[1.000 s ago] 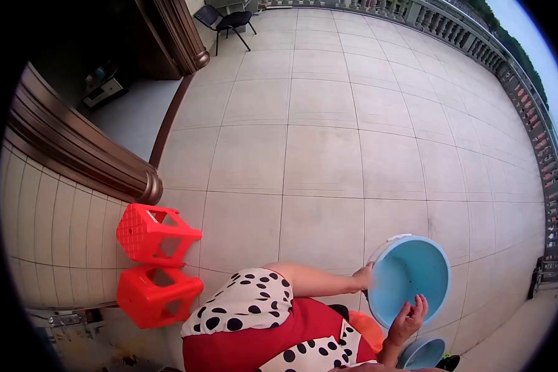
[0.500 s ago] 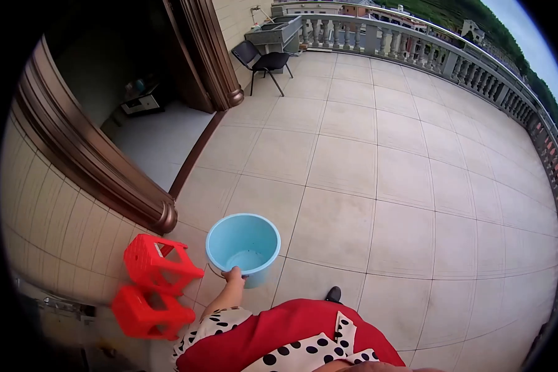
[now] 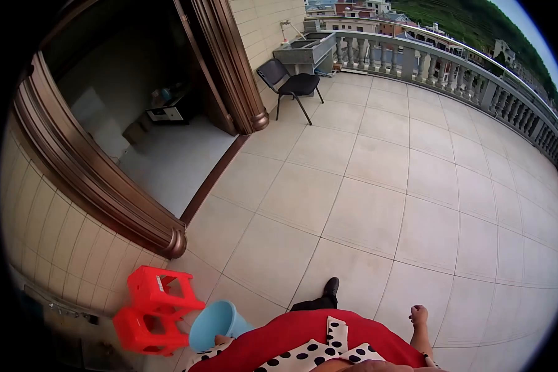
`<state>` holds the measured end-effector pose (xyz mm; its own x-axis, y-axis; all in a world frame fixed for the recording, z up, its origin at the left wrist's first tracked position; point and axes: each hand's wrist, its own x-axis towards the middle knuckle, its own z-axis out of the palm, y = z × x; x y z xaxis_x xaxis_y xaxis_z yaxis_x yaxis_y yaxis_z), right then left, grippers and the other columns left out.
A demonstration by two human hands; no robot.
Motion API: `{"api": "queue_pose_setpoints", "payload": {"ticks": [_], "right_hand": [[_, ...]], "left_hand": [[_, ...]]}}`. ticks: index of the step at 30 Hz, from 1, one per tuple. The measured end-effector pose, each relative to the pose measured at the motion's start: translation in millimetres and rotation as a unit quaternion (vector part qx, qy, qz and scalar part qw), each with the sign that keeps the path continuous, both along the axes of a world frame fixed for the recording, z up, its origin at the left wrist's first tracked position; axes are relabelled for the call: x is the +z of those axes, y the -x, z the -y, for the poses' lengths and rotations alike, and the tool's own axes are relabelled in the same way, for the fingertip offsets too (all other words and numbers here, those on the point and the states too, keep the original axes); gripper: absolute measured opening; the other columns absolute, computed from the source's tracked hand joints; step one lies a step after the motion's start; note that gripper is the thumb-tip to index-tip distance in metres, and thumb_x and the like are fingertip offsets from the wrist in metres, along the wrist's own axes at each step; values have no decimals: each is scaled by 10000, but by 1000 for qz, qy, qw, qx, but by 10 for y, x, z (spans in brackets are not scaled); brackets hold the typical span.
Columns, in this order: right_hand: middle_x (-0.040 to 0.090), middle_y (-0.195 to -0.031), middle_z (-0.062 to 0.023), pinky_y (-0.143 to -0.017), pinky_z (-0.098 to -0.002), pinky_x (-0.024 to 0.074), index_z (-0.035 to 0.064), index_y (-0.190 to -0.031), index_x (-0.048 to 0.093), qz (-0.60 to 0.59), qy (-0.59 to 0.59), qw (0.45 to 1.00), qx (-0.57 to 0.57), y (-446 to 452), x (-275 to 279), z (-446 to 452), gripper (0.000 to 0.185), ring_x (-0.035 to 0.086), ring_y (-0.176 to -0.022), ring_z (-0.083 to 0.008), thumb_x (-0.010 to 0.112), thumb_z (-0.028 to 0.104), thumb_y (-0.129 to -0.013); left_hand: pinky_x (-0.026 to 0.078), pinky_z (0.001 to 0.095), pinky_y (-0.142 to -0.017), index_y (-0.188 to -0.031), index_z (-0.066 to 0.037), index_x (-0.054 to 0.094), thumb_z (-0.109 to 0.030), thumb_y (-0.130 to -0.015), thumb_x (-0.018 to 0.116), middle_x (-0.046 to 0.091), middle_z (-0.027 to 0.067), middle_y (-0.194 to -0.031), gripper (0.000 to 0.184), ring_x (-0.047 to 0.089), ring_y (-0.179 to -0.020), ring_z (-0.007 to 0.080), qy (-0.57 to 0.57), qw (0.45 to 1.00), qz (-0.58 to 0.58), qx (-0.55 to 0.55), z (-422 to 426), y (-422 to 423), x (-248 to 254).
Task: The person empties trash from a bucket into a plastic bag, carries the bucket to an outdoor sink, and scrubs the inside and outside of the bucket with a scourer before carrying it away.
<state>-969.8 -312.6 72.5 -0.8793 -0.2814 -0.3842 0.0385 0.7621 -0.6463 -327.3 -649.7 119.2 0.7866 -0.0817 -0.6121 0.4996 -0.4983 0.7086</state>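
Note:
A light blue bucket (image 3: 212, 325) is at my left side, tilted, beside the red stools. My left hand (image 3: 222, 340) is closed on its rim, mostly hidden by my sleeve and the red garment. Out to the right, over the tiled floor, my right hand (image 3: 418, 314) is closed in a loose fist and holds nothing that shows.
Two red plastic stools (image 3: 155, 290) stand by the tiled wall at the lower left. Beyond them is an open doorway with a brown frame (image 3: 177, 242). A black chair (image 3: 299, 84) and a grey sink (image 3: 304, 54) stand ahead, near the balustrade (image 3: 452, 77).
The blue bucket went from my right side across to my left, then back close to my body. My right hand has come into view on the right. The view has tilted up toward the balustrade.

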Motion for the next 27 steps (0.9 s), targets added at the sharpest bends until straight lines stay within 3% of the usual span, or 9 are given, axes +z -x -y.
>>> {"api": "queue_pose_setpoints", "payload": {"ticks": [2, 6, 10, 12, 13, 16, 19, 23, 27], "right_hand": [[660, -648, -150, -520, -327, 524, -28, -929, 671, 22, -20, 998, 52, 223, -96, 544, 249, 655, -523, -210, 552, 152, -805], [654, -641, -120, -516, -318, 508, 2, -940, 684, 124, -105, 971, 177, 339, 765, 1575, 276, 643, -532, -185, 595, 222, -799], [673, -696, -152, -568, -364, 522, -9, -858, 697, 58, -140, 967, 207, 913, 305, 1834, 293, 651, -560, -237, 618, 260, -774], [670, -684, -150, -565, -363, 523, -9, -858, 696, 121, -192, 960, 166, 1303, 197, 2076, 293, 652, -557, -234, 611, 259, -776], [668, -678, -150, -564, -363, 524, -9, -858, 696, 146, -215, 954, 152, 1493, 151, 2204, 293, 652, -555, -232, 607, 259, -778], [663, -660, -148, -560, -361, 526, -10, -857, 694, 198, -267, 935, 119, 2137, -49, 2659, 294, 654, -549, -228, 597, 258, -782], [658, -642, -146, -555, -360, 528, -10, -857, 693, 230, -289, 924, 100, 2940, -215, 3243, 295, 656, -544, -223, 587, 256, -786], [652, -618, -143, -550, -358, 530, -10, -856, 691, 213, -264, 934, 116, 4063, -249, 4316, 297, 658, -537, -217, 573, 255, -791], [658, -621, -135, -527, -338, 527, -20, -892, 688, 66, -79, 975, 196, 5271, -26, 6281, 310, 665, -541, -206, 568, 256, -816]], "left_hand": [[485, 486, -695, -1202, -51, 396, -162, -833, 547, 514, 179, -1121, 413, 563, -855, 348, -1, 999, -44, -33, 367, 403, -132], [489, 457, -668, -1168, -32, 427, -172, -842, 534, 530, 182, -1079, 371, 562, -818, 336, 16, 982, -126, -142, 1226, 1209, -310], [494, 428, -641, -1135, -13, 459, -181, -850, 520, 546, 184, -1037, 336, 560, -780, 325, 69, 935, -173, -302, 2339, 2235, -343], [496, 413, -627, -1118, -3, 475, -186, -855, 513, 554, 185, -1016, 323, 559, -761, 319, 59, 939, -205, -272, 3055, 2855, -387], [502, 421, -635, -1158, -2, 466, -201, -864, 516, 541, 195, -1072, 359, 559, -799, 331, 25, 960, -259, -103, 3505, 3246, -340], [498, 421, -616, -1172, -9, 436, -197, -869, 484, 517, 219, -1051, 360, 546, -790, 330, 69, 943, -242, -217, 4289, 4228, -130], [482, 410, -518, -1075, 25, 440, -147, -836, 473, 554, 223, -873, 295, 558, -668, 333, 68, 941, -255, -211, 5092, 5172, 19], [474, 401, -531, -1076, 39, 433, -152, -853, 461, 556, 246, -880, 295, 560, -644, 345, 32, 938, -267, -221, 5952, 6258, 618], [473, 398, -547, -1063, 46, 437, -167, -862, 466, 564, 243, -856, 294, 564, -648, 345, 44, 907, -334, -254, 6703, 6944, 768]]}}
